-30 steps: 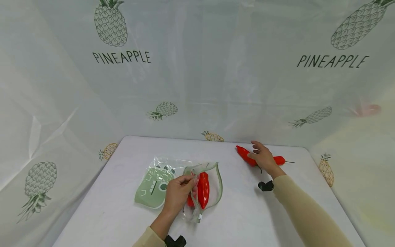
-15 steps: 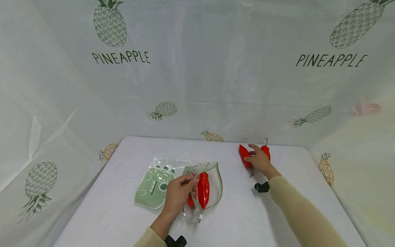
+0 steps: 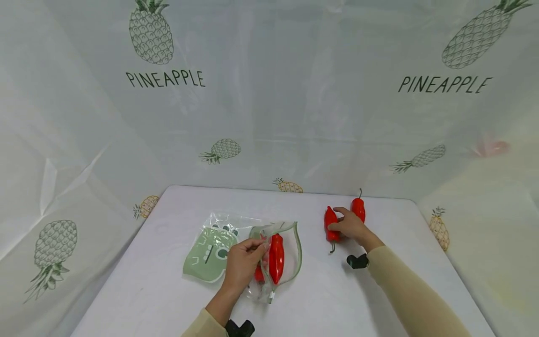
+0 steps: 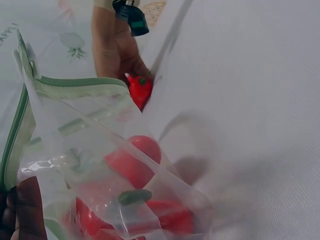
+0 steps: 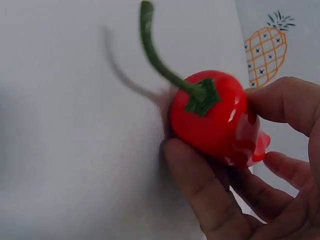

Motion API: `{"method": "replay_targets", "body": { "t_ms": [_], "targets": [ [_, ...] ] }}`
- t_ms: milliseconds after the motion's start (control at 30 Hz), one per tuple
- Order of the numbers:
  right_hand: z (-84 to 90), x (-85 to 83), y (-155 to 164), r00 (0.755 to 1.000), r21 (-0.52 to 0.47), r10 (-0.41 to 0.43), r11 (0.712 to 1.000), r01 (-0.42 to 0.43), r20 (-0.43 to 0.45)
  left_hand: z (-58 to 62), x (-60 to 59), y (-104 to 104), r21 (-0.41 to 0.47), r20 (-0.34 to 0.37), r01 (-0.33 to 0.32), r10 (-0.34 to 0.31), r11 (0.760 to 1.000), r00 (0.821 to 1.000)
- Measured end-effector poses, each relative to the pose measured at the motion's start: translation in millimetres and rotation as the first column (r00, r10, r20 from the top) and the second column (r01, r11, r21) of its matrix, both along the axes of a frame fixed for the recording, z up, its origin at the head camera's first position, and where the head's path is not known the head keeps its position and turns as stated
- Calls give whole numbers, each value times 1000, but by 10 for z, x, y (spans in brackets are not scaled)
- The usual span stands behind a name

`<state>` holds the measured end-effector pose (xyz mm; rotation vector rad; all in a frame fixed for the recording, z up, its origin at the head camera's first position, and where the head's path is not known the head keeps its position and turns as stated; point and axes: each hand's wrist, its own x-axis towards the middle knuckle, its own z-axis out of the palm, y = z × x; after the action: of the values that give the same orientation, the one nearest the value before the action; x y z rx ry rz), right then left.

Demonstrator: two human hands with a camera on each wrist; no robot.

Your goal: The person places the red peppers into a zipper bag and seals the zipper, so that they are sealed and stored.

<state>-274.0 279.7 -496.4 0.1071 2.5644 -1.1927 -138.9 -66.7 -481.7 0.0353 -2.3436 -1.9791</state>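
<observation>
My left hand (image 3: 243, 261) pinches the edge of a clear zip bag (image 3: 300, 250), which gapes toward the right and has a green cartoon face printed on its flat left end. Several red peppers lie inside; one long pepper (image 3: 276, 260) shows in the mouth, and the left wrist view shows more red ones (image 4: 134, 162) through the plastic. Toward the far right of the table, my right hand (image 3: 353, 225) grips another red pepper (image 3: 331, 223) between thumb and fingers. Its green stem (image 5: 150, 47) points toward me, close over the table.
One more red pepper (image 3: 358, 208) lies just beyond the right hand, near the table's back edge. The white table (image 3: 168, 304) meets a pale curtain (image 3: 294, 117) with pineapple prints at the back and sides.
The right hand has taken hold of the left pepper, turned it more upright and drawn it slightly nearer. The other loose pepper has turned, its stem now pointing away. The left hand stays put.
</observation>
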Motion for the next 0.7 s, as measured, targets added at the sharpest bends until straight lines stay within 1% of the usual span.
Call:
{"method": "replay_targets", "body": {
  "t_ms": [167, 300, 400, 600, 700],
  "targets": [
    [-36, 97, -62, 1000, -58, -13, 998, 13, -3, 10, 9, -6, -2, -5, -1, 1, 1000, 1000],
    [-84, 169, -95, 998, -124, -63, 991, 60, -23, 17, 11, -9, -11, -4, -5, 5, 1000, 1000],
    [-78, 237, -126, 995, -155, -86, 985, 79, -41, 17, 10, -18, -19, -6, -1, 0, 1000, 1000],
    [-60, 386, -198, 991, -155, -120, 982, 111, -51, 17, 6, -25, -20, -18, 5, -5, 1000, 1000],
    [-45, 457, -224, 991, -164, -124, 980, 114, -57, 25, 3, -18, -15, -22, -2, 2, 1000, 1000]
  ]
}}
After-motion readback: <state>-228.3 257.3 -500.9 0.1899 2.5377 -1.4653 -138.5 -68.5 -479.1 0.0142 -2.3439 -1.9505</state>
